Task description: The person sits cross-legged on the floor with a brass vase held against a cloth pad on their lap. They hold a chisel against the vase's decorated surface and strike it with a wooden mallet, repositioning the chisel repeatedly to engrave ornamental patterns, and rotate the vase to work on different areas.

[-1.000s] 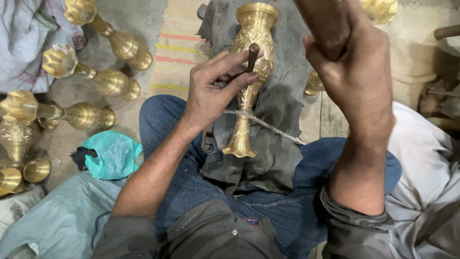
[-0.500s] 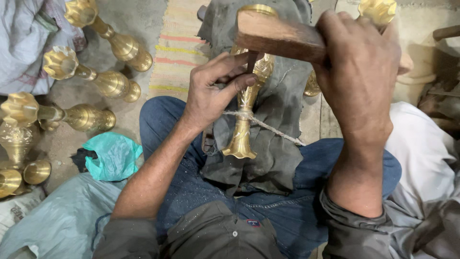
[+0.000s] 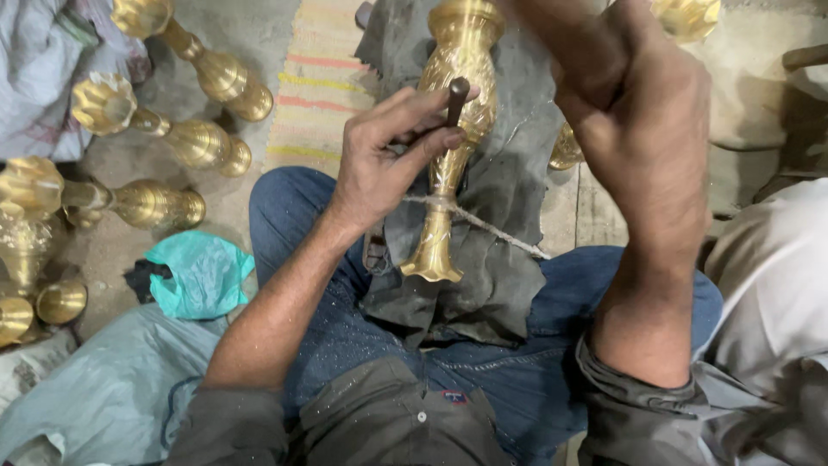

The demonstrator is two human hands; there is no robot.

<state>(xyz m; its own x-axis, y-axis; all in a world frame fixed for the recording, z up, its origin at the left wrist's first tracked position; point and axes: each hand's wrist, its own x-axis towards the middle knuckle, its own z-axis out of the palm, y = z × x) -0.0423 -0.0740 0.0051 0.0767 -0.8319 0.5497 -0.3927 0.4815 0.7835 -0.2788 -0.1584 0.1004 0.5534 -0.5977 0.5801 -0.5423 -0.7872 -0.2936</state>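
The brass vase (image 3: 453,129) lies on a dark cloth (image 3: 500,259) over the person's lap, its mouth toward the body, with a cord (image 3: 483,226) tied around its thin neck. The left hand (image 3: 384,164) pinches a short dark punch (image 3: 455,95) between thumb and fingers and stands its tip on the belly of the vase. The right hand (image 3: 642,129) is raised above, closed into a fist; what it grasps is out of the view, so I cannot tell the tool.

To do this step well, I judge the punch should stay upright on the pattern line and not slide on the round brass. The left fingers should rest on the vase for support. The strokes should be light and even, and the knees should keep the vase from rolling.

More vases (image 3: 164,138) lie on the floor at the left, near a teal bag (image 3: 203,272).
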